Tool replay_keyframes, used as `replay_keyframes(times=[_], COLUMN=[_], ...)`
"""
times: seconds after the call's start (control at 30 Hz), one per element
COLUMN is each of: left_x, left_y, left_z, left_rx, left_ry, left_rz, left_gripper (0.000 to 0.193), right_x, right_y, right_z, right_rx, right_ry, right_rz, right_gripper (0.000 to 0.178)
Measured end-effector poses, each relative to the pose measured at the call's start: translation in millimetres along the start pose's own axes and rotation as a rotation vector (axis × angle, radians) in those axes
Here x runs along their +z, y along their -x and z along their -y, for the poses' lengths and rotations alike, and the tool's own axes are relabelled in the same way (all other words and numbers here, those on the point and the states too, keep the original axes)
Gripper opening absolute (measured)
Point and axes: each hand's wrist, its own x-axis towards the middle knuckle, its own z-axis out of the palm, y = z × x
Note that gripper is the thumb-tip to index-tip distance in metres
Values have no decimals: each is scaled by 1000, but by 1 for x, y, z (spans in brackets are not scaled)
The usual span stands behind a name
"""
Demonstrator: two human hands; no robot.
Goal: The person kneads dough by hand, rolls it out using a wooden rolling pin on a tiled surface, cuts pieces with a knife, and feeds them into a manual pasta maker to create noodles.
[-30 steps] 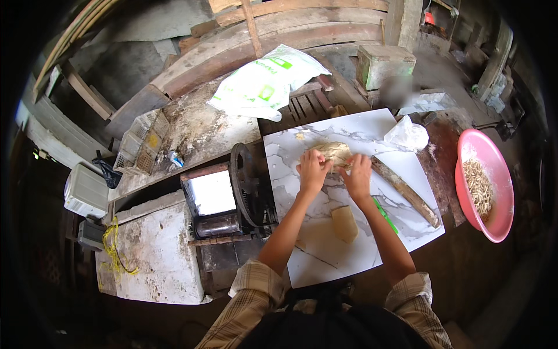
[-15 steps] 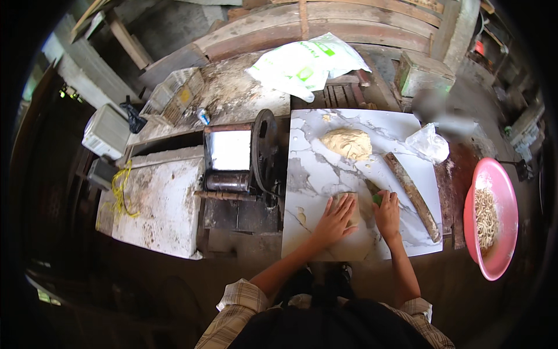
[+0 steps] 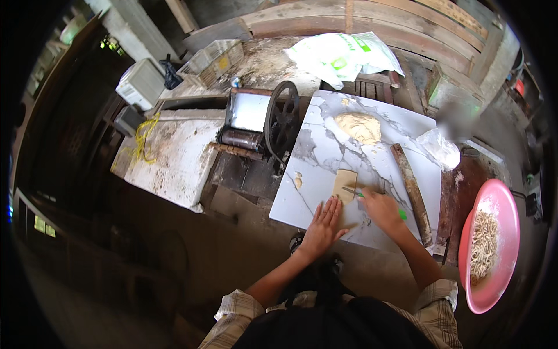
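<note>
A white, grey-veined marble slab (image 3: 325, 168) bears beige dough (image 3: 358, 127); the noodle basin (image 3: 504, 200) is pink.

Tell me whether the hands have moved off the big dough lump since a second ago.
Yes. Both hands, left hand and right hand, came back along the marble slab from the dough lump to its near edge, beside the small dough piece.

Person wears a checked shirt in pale beige with thin dark lines; sleeves rolled above the elbows. Dark apron or garment over the torso. Left hand (image 3: 321, 225) and right hand (image 3: 381, 208) bare, no gloves.
</note>
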Motion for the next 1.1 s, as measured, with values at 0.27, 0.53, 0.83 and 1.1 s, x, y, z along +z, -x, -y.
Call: replay_keyframes(times=[0.27, 0.53, 0.83, 1.1], left_x=[17, 20, 19, 18], left_y=[1, 1, 1, 1], left_z=[-15, -21, -20, -16], left_rx=[-122, -151, -148, -114], left_ry=[-36, -55, -102, -127], left_rz=[-125, -157, -140, -114], left_gripper=[72, 72, 71, 71], right_x=[-6, -4, -13, -21], right_y=[-20, -26, -19, 3], right_z=[14, 12, -4, -33], right_rx=[-263, -329, -311, -244], right_ry=[118, 177, 132, 150], right_rz=[-22, -25, 22, 93], right_gripper=[22, 19, 23, 27])
